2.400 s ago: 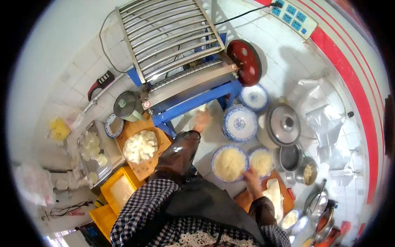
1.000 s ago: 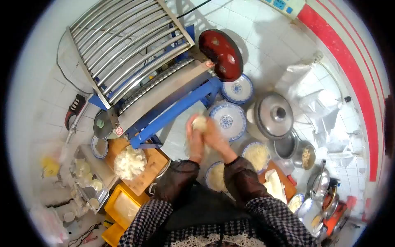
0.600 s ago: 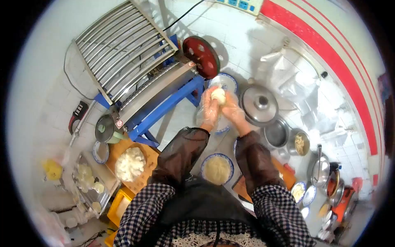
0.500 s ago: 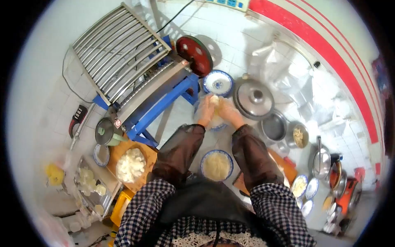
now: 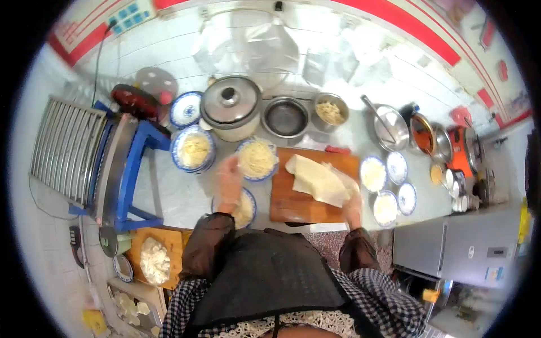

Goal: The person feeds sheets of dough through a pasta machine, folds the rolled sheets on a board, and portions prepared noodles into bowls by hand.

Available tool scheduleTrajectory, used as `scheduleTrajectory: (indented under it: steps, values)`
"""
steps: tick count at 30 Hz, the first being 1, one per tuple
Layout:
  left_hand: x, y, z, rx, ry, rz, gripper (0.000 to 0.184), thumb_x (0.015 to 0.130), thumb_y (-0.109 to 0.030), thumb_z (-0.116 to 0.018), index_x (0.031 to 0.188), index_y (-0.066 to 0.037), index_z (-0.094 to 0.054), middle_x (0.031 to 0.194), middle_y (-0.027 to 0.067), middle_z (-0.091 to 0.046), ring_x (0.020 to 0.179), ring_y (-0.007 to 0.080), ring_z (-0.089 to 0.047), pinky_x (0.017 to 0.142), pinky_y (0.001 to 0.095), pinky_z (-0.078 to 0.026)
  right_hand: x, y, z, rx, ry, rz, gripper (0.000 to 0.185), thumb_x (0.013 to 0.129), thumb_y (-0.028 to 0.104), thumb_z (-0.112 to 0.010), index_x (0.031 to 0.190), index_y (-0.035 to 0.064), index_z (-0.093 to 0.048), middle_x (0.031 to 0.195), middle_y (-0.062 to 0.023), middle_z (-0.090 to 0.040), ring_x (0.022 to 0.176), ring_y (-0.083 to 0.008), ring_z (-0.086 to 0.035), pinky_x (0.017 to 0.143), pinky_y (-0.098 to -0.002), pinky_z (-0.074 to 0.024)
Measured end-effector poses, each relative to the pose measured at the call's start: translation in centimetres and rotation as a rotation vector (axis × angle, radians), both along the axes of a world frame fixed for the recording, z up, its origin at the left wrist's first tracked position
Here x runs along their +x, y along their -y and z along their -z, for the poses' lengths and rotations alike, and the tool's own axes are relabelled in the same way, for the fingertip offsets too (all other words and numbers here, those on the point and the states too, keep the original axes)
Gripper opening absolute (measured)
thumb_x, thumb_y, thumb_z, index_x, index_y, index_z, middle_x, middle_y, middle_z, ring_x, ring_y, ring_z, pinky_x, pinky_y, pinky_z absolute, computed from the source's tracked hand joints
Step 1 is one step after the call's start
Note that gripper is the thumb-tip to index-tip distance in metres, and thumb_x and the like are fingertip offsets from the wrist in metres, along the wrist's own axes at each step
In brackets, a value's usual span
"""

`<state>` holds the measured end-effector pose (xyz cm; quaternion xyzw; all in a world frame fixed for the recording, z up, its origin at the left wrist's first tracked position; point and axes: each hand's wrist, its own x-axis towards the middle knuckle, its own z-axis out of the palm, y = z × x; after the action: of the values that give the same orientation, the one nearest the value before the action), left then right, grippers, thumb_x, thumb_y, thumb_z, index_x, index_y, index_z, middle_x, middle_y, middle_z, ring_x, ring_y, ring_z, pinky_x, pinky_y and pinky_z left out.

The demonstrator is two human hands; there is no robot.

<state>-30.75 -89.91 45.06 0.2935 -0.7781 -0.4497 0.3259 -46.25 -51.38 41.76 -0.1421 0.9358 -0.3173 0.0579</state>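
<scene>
Left hand (image 5: 229, 176) beside noodle bowl (image 5: 258, 160), right hand (image 5: 353, 207) at pale sheet (image 5: 320, 181)

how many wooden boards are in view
2: one board under the pale sheet by the right hand, another board at lower left under the white pile. Others could be hidden.

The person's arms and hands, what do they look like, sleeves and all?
Both forearms wear dark brown, slightly see-through sleeve covers reaching toward the wrists. Above them show dark-and-white checked sleeves. The left hand and right hand are too blurred to tell whether clear gloves are worn.
</scene>
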Motion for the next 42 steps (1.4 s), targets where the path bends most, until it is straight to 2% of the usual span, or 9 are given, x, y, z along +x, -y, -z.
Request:
scheduleTrajectory:
  steps: [3,11,19,23,31,34,37,39,42]
  values:
    - [-4.3,-10.0,-0.2,0.358,0.069,0.411,0.030,0.083,-0.009,-0.057,0.113,-0.006,-0.059,0.106,0.0130,-0.062,0.099,0.0272,-0.060,0.084,0.0350,-0.049,-1.9,-10.7,13.8,0.221,-0.134,0.050,0.052,0.071,0.016,-0.065,0.120,0.0007,-0.053,0.109,-0.0217,-0.060,0.107,-0.0376,-0.054,0.093,-0.0417,-0.0420]
    - [-10.1,-23.8,2.9,0.376,0.633,0.823,0.039,0.089,-0.026,-0.054,0.122,-0.004,-0.054,0.116,0.0144,-0.061,0.108,0.0259,-0.057,0.094,0.0345,-0.043,-6.9,-9.1,12.0,0.392,0.141,0.088,0.026,0.077,0.029,-0.067,0.094,0.0092,-0.069,0.093,-0.0110,-0.067,0.094,-0.0256,-0.061,0.083,-0.0370,-0.0458]
    - [-12.4,-30.4,2.8,-0.052,0.384,0.641,0.053,0.080,-0.022,-0.070,0.123,-0.001,-0.048,0.118,0.0149,-0.054,0.108,0.0246,-0.054,0.089,0.0342,-0.045,-2.7,-4.8,-5.3,-0.209,0.040,-0.192,0.033,0.090,0.031,-0.051,0.108,0.0042,-0.062,0.102,-0.0140,-0.060,0.100,-0.0265,-0.057,0.086,-0.0359,-0.0425]
    - [-13.2,-28.9,5.1,0.594,0.270,0.428,0.036,0.085,-0.018,-0.062,0.115,0.002,-0.055,0.109,0.0166,-0.061,0.099,0.0286,-0.059,0.087,0.0355,-0.045,-3.3,-4.0,-4.9,-0.762,0.530,0.020,0.038,0.095,0.035,-0.044,0.109,0.0036,-0.061,0.104,-0.0152,-0.059,0.098,-0.0263,-0.056,0.087,-0.0349,-0.0412]
    - [-12.9,-30.7,0.4,1.195,0.100,0.321,0.027,0.092,-0.016,-0.053,0.114,0.000,-0.055,0.102,0.0090,-0.060,0.089,0.0192,-0.060,0.081,0.0289,-0.051,-3.4,-4.8,-4.6,-0.257,0.016,-0.249,0.029,0.080,0.020,-0.066,0.099,-0.0014,-0.062,0.094,-0.0177,-0.057,0.094,-0.0319,-0.054,0.082,-0.0414,-0.0423]
    - [-13.4,-30.7,1.3,1.172,0.148,0.350,0.027,0.092,-0.012,-0.051,0.117,-0.002,-0.054,0.103,0.0072,-0.059,0.090,0.0168,-0.060,0.083,0.0282,-0.051,-3.0,-5.1,-4.7,-0.180,-0.162,-0.228,0.026,0.078,0.020,-0.066,0.094,-0.0006,-0.061,0.095,-0.0177,-0.056,0.097,-0.0349,-0.052,0.082,-0.0444,-0.0413]
    - [-13.7,-30.4,1.0,-0.247,0.709,0.813,0.029,0.088,-0.019,-0.055,0.113,-0.004,-0.059,0.099,0.0054,-0.062,0.088,0.0139,-0.060,0.081,0.0265,-0.049,-3.0,-5.4,-5.2,-0.151,-0.234,-0.241,0.021,0.079,0.018,-0.063,0.088,-0.0003,-0.059,0.093,-0.0180,-0.056,0.095,-0.0365,-0.052,0.081,-0.0453,-0.0419]
    - [-12.7,-32.3,-4.3,0.831,0.428,0.252,0.031,0.083,-0.028,-0.061,0.105,-0.007,-0.066,0.096,0.0043,-0.066,0.085,0.0116,-0.060,0.079,0.0261,-0.047,-2.9,-5.8,-5.8,-0.157,-0.127,-0.267,0.019,0.081,0.018,-0.061,0.087,0.0006,-0.058,0.093,-0.0196,-0.055,0.095,-0.0378,-0.051,0.082,-0.0457,-0.0415]
    - [-12.7,-32.8,-3.1,0.770,0.374,0.238,0.035,0.079,-0.036,-0.065,0.099,-0.008,-0.069,0.092,0.0047,-0.068,0.084,0.0122,-0.060,0.076,0.0268,-0.046,-3.0,-6.0,-4.3,-0.274,-0.099,-0.198,0.017,0.081,0.018,-0.060,0.085,0.0011,-0.058,0.093,-0.0204,-0.055,0.093,-0.0384,-0.051,0.081,-0.0455,-0.0412]
